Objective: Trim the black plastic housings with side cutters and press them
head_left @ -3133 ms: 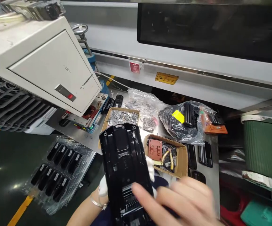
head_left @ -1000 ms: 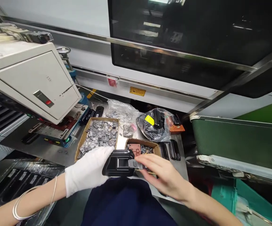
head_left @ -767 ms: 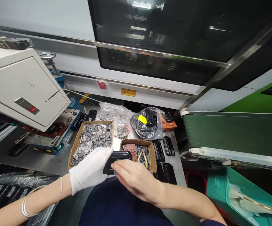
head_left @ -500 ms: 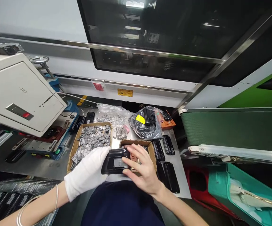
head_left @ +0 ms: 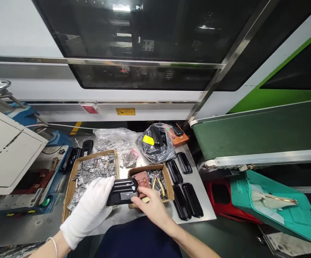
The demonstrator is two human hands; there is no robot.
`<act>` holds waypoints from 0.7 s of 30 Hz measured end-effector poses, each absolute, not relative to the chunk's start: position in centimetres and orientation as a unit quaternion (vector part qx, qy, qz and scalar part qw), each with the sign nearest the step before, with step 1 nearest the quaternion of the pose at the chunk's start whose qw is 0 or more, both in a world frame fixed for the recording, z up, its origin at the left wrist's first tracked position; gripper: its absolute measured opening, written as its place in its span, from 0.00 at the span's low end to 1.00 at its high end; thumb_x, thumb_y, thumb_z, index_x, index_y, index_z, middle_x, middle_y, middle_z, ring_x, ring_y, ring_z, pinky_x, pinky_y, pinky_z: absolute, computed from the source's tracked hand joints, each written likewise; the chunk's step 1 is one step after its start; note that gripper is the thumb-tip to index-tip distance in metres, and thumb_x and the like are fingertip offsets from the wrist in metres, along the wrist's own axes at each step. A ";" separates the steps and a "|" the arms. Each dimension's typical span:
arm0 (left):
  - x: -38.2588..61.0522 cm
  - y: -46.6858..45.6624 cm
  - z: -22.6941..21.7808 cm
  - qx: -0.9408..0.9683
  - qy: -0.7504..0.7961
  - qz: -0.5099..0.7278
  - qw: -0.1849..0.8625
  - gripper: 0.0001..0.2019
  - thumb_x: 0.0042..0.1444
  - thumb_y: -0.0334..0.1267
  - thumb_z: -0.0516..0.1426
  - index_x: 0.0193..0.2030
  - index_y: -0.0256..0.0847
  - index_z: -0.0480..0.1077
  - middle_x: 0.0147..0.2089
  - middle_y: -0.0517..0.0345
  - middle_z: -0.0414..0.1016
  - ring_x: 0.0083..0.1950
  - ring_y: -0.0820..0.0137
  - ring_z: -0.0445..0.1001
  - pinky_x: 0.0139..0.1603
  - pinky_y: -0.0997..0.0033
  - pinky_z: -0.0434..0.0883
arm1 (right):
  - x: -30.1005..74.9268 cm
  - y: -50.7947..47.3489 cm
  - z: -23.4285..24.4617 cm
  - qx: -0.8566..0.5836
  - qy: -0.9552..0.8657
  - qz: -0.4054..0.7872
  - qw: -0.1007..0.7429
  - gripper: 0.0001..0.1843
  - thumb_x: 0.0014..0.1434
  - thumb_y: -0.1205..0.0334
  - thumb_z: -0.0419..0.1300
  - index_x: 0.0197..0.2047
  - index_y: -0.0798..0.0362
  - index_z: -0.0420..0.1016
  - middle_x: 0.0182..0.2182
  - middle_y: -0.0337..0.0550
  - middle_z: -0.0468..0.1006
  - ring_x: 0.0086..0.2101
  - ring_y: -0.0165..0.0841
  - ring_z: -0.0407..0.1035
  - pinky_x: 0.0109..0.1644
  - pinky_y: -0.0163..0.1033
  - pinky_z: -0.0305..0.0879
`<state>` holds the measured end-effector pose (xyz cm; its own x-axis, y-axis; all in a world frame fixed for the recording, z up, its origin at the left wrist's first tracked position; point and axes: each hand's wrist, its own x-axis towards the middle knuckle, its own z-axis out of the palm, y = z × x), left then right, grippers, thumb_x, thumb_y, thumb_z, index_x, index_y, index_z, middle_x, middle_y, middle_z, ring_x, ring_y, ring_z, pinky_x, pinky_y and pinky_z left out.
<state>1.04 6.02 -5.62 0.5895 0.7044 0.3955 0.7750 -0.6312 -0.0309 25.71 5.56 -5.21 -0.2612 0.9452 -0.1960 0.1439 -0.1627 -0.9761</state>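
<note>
My left hand (head_left: 88,208), in a white glove, is closed round the left end of a long black plastic housing (head_left: 121,187). A small dark grey insert sits in its lower face. My bare right hand (head_left: 153,208) pinches the right end, with the thumb near the insert and the fingers partly hidden behind. Under my left hand stands a cardboard box (head_left: 68,190) full of small grey plastic clips (head_left: 96,168). Just beyond my right hand is a smaller cardboard box (head_left: 168,175) with a reddish-brown block (head_left: 141,178), yellow-handled pliers (head_left: 161,187) and dark small parts.
Several black housings (head_left: 181,202) lie at the table's right side. Behind the boxes are a clear bag (head_left: 115,138), a dark plastic bag (head_left: 155,150) and an orange fixture (head_left: 181,139). A green conveyor (head_left: 260,129) and a teal bin (head_left: 279,211) stand right, a press (head_left: 13,150) left.
The view has swung to the right. My right fingers, spread over the housing before, now close on its right end. The left hand keeps its hold, and the housing is tilted slightly differently.
</note>
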 end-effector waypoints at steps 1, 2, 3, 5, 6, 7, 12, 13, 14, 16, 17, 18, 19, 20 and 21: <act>1.2 6.5 -5.5 -0.888 -0.413 -0.177 0.102 0.30 0.51 0.24 0.56 0.63 0.21 0.61 0.53 0.29 0.73 0.51 0.46 0.77 0.52 0.40 0.80 | 25.7 5.7 -5.3 -0.507 -0.550 0.560 0.357 0.15 0.57 0.51 0.60 0.26 0.51 0.64 0.25 0.37 0.69 0.31 0.33 0.64 0.38 0.39 0.58; 1.5 7.1 -5.4 -0.890 -0.407 -0.176 0.108 0.29 0.53 0.24 0.56 0.63 0.20 0.61 0.53 0.29 0.72 0.50 0.46 0.76 0.52 0.40 0.79 | 25.6 5.8 -5.4 -0.511 -0.553 0.547 0.366 0.16 0.58 0.51 0.59 0.26 0.51 0.63 0.25 0.37 0.69 0.31 0.34 0.63 0.39 0.39 0.57; 1.7 7.6 -5.3 -0.892 -0.401 -0.173 0.118 0.28 0.54 0.23 0.56 0.63 0.20 0.62 0.53 0.28 0.72 0.50 0.46 0.76 0.52 0.40 0.79 | 25.6 6.0 -5.7 -0.513 -0.554 0.539 0.374 0.16 0.59 0.51 0.59 0.26 0.51 0.62 0.25 0.37 0.68 0.31 0.34 0.63 0.39 0.40 0.57; 2.1 8.6 -4.9 -0.895 -0.389 -0.162 0.147 0.26 0.54 0.21 0.54 0.61 0.19 0.63 0.54 0.27 0.71 0.50 0.47 0.76 0.52 0.41 0.79 | 25.4 6.4 -6.6 -0.514 -0.551 0.529 0.389 0.16 0.60 0.50 0.57 0.27 0.51 0.63 0.26 0.38 0.69 0.31 0.34 0.63 0.38 0.40 0.57; 2.3 9.1 -4.6 -0.897 -0.380 -0.155 0.165 0.26 0.53 0.19 0.53 0.60 0.18 0.63 0.53 0.27 0.72 0.50 0.46 0.76 0.53 0.41 0.78 | 25.3 6.6 -7.0 -0.515 -0.547 0.528 0.396 0.16 0.61 0.50 0.56 0.28 0.51 0.64 0.26 0.38 0.70 0.31 0.34 0.63 0.37 0.39 0.57; 2.5 9.6 -4.4 -0.900 -0.369 -0.147 0.181 0.25 0.52 0.18 0.52 0.60 0.18 0.63 0.53 0.28 0.72 0.50 0.47 0.76 0.53 0.41 0.77 | 25.2 6.8 -7.5 -0.516 -0.543 0.527 0.402 0.16 0.62 0.50 0.56 0.28 0.51 0.65 0.27 0.39 0.70 0.31 0.35 0.64 0.37 0.39 0.57; 2.8 11.9 -4.1 -0.910 -0.341 -0.143 0.189 0.23 0.56 0.19 0.48 0.60 0.20 0.63 0.50 0.30 0.76 0.48 0.48 0.79 0.52 0.44 0.78 | 25.9 7.7 -8.0 -0.520 -0.533 0.538 0.395 0.16 0.61 0.54 0.59 0.25 0.53 0.69 0.24 0.37 0.70 0.29 0.33 0.63 0.33 0.38 0.55; 2.7 12.2 -4.5 -0.913 -0.342 -0.148 0.168 0.23 0.58 0.22 0.49 0.61 0.22 0.62 0.50 0.30 0.76 0.49 0.48 0.79 0.52 0.43 0.78 | 26.4 8.2 -7.7 -0.512 -0.543 0.546 0.381 0.14 0.60 0.56 0.62 0.25 0.53 0.71 0.24 0.37 0.71 0.28 0.32 0.64 0.33 0.37 0.56; 2.4 12.5 -5.1 -0.912 -0.356 -0.155 0.129 0.23 0.60 0.25 0.50 0.63 0.26 0.61 0.52 0.31 0.76 0.50 0.48 0.79 0.54 0.44 0.79 | 27.0 8.9 -7.3 -0.492 -0.566 0.555 0.361 0.12 0.58 0.56 0.66 0.27 0.53 0.74 0.26 0.37 0.74 0.29 0.33 0.66 0.33 0.37 0.59; 1.9 12.6 -6.5 -0.892 -0.420 -0.167 0.033 0.24 0.63 0.32 0.52 0.66 0.36 0.58 0.55 0.35 0.77 0.53 0.50 0.81 0.56 0.47 0.80 | 28.9 11.6 -6.8 -0.453 -0.637 0.540 0.311 0.13 0.54 0.55 0.74 0.41 0.50 0.82 0.37 0.39 0.82 0.37 0.37 0.74 0.39 0.37 0.69; 1.6 12.4 -7.2 -0.867 -0.471 -0.163 -0.007 0.24 0.64 0.35 0.52 0.66 0.41 0.57 0.56 0.38 0.78 0.54 0.51 0.81 0.55 0.48 0.81 | 30.2 13.7 -6.8 -0.461 -0.673 0.505 0.282 0.20 0.55 0.53 0.75 0.50 0.48 0.82 0.44 0.40 0.83 0.43 0.39 0.76 0.46 0.39 0.73; 1.4 12.1 -7.8 -0.836 -0.526 -0.152 -0.024 0.24 0.64 0.36 0.52 0.66 0.43 0.57 0.55 0.41 0.79 0.53 0.51 0.82 0.52 0.48 0.82 | 31.6 16.3 -7.0 -0.490 -0.697 0.457 0.256 0.24 0.60 0.52 0.72 0.58 0.46 0.79 0.50 0.42 0.82 0.50 0.39 0.76 0.53 0.40 0.73; 1.1 11.7 -8.2 -0.806 -0.575 -0.138 -0.037 0.23 0.64 0.38 0.52 0.66 0.43 0.59 0.54 0.41 0.80 0.51 0.49 0.83 0.48 0.47 0.84 | 33.2 19.2 -7.4 -0.542 -0.704 0.396 0.232 0.23 0.66 0.53 0.67 0.63 0.45 0.76 0.53 0.43 0.81 0.54 0.38 0.75 0.58 0.41 0.72; 0.9 11.2 -8.5 -0.769 -0.625 -0.119 -0.062 0.22 0.65 0.41 0.53 0.65 0.43 0.60 0.53 0.43 0.81 0.50 0.47 0.84 0.45 0.46 0.84 | 34.8 22.4 -8.2 -0.600 -0.691 0.343 0.211 0.18 0.73 0.56 0.58 0.63 0.45 0.76 0.53 0.44 0.81 0.57 0.37 0.73 0.62 0.44 0.70; 0.7 10.5 -8.6 -0.725 -0.672 -0.102 -0.111 0.22 0.65 0.44 0.54 0.64 0.44 0.62 0.53 0.45 0.81 0.51 0.47 0.83 0.46 0.45 0.84 | 36.3 25.6 -9.2 -0.633 -0.680 0.315 0.194 0.17 0.76 0.58 0.53 0.62 0.47 0.76 0.55 0.47 0.80 0.57 0.38 0.73 0.64 0.48 0.69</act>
<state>0.69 10.50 -8.56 0.0766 0.9971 -0.0015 0.9520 -0.0727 0.2973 36.32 25.59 -9.16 -0.1229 0.9831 -0.1356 0.7391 -0.0005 -0.6736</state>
